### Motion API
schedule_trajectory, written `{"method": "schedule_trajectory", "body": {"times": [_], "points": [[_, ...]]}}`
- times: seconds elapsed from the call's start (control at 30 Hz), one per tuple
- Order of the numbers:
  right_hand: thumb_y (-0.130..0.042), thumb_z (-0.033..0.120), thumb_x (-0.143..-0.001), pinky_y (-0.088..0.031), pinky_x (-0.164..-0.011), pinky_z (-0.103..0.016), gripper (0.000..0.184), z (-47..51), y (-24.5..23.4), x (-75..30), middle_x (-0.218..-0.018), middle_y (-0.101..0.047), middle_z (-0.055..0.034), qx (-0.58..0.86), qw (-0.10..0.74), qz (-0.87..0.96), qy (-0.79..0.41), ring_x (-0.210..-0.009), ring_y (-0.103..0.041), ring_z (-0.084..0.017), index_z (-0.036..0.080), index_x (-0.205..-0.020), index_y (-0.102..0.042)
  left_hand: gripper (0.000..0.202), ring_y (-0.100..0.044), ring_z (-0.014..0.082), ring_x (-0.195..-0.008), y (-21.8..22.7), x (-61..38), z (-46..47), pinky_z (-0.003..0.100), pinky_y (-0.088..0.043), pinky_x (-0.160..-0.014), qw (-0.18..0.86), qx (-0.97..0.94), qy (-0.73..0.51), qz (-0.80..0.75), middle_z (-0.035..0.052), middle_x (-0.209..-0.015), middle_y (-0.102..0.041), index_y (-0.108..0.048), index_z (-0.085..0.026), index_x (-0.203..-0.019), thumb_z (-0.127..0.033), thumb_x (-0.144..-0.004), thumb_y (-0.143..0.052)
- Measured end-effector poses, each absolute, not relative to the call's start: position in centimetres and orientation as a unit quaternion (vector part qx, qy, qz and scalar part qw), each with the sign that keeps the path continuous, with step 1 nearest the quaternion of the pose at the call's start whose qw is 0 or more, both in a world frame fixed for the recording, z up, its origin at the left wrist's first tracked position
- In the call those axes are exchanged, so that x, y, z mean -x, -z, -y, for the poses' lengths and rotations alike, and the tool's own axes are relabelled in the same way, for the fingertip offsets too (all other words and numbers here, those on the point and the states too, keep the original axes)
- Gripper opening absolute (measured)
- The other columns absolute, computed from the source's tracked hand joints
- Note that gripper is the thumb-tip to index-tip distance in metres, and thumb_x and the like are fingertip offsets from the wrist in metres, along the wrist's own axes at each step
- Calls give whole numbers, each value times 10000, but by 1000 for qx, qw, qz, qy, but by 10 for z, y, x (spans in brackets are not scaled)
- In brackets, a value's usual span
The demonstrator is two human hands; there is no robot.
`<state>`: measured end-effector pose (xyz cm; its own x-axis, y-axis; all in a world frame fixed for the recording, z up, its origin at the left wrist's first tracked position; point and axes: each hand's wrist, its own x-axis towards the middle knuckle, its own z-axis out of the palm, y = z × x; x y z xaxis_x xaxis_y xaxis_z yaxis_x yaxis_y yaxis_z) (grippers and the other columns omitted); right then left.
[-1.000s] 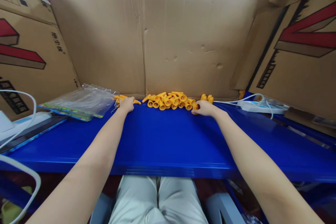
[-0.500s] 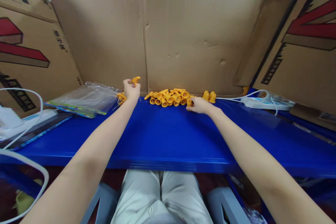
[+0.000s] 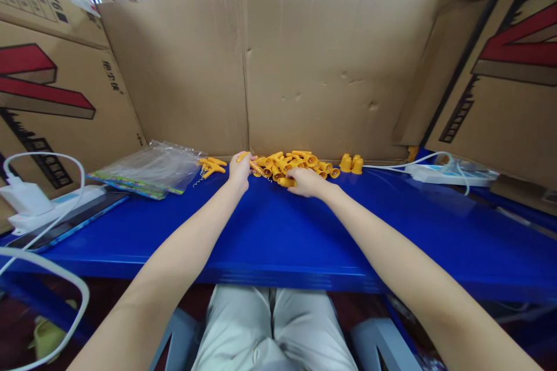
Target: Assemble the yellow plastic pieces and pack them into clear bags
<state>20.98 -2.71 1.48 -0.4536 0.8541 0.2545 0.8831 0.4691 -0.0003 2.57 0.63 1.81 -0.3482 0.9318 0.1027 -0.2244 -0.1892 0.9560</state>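
My left hand [image 3: 239, 173] is closed on an orange corkscrew handle [image 3: 243, 156], its top showing above the fingers. My right hand [image 3: 308, 182] grips an orange bell-shaped cap [image 3: 286, 182], which lies on its side just above the blue table. A thin metal spiral shows by the cap's left end; I cannot tell which piece it belongs to. Behind both hands spreads a pile of orange corkscrew parts [image 3: 311, 160], caps and handles mixed. Left of my left hand lie several loose corkscrew handles [image 3: 213, 167] with metal spirals.
Two orange caps [image 3: 351, 164] stand upright right of the pile. Clear plastic bags [image 3: 150, 165] lie at left, near a phone [image 3: 69, 223] and a white power strip [image 3: 56, 206]. Another power strip [image 3: 452, 174] sits at right. Cardboard [image 3: 322, 75] walls the back of the blue table [image 3: 278, 232].
My left hand has come down and to the right with the corkscrew handle. My right hand has moved left with the cap, now tipped on its side. The two hands are closer together.
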Motion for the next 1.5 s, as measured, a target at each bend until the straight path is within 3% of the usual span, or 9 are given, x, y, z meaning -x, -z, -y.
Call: {"method": "schedule_trajectory", "body": {"times": [0.23, 0.63, 0.83, 0.97, 1.07, 1.23, 1.37, 1.5], "points": [[-575, 270, -777, -388, -679, -264, 204, 38, -13, -212, -964, -662, -72, 482, 127, 864, 67, -893, -597, -218, 174, -950, -627, 251, -601, 106, -601, -18, -24, -1, 232, -475, -591, 462, -378, -669, -442, 11, -749, -631, -500, -183, -1081, -177, -832, -523], [-607, 268, -780, -422, -719, -258, 202, 37, -11, -212, -985, -667, -83, 490, 143, 859, 50, -903, -608, -217, 162, -949, -645, 208, -568, 80, -531, -24, -27, 8, 181, -458, -546, 506, -345, -681, -401, -13, -677, -605, -498, -184, -1036, -125, -837, -508], [-591, 228, -788, -439, -787, -292, 219, 31, -7, -213, -999, -661, -119, 468, 187, 863, 31, -934, -606, -237, 124, -973, -644, 316, -622, 114, -639, -18, -30, 13, 230, -521, -596, 555, -455, -558, -416, 32, -809, -655, -477, -199, -1104, -102, -806, -516], [-604, 198, -777, -443, -838, -324, 239, 22, -1, -220, -1032, -656, -124, 477, 194, 857, 29, -962, -607, -246, 136, -1004, -646, 392, -610, 121, -629, -13, -29, 14, 168, -434, -468, 438, -600, -451, -495, 57, -887, -657, -491, -201, -1137, -169, -763, -605], [-608, 189, -778, -444, -867, -342, 273, 15, 3, -224, -1067, -645, -132, 482, 201, 853, 23, -1000, -599, -255, 132, -1043, -641, 361, -577, 106, -594, -6, -26, 10, 159, -381, -445, 346, -683, -393, -510, 44, -823, -646, -520, -171, -1081, -187, -738, -634], [-603, 187, -789, -449, -881, -362, 305, 10, 6, -228, -1083, -641, -139, 483, 200, 853, 16, -1010, -597, -262, 124, -1086, -631, 379, -585, 130, -630, 3, -19, 1, 212, -421, -528, 281, -724, -324, -540, 35, -745, -623, -498, -120, -1072, -231, -738, -639], [-617, 171, -776, -449, -889, -352, 270, 10, 6, -228, -1054, -659, -114, 467, 211, 859, 2, -989, -607, -245, 147, -1043, -655, 501, -615, 189, -715, 1, -13, 1, 261, -434, -607, 157, -766, -267, -563, 54, -783, -635, -519, -104, -1084, -330, -674, -698], [-621, 174, -779, -450, -895, -346, 263, 12, 5, -227, -1064, -668, -98, 477, 246, 842, -62, -989, -615, -232, 163, -1038, -666, 645, -629, 238, -874, -3, -11, 5, 292, -443, -737, 88, -806, -249, -530, 95, -891, -665, -441, -93, -1268, -350, -713, -646]]}}
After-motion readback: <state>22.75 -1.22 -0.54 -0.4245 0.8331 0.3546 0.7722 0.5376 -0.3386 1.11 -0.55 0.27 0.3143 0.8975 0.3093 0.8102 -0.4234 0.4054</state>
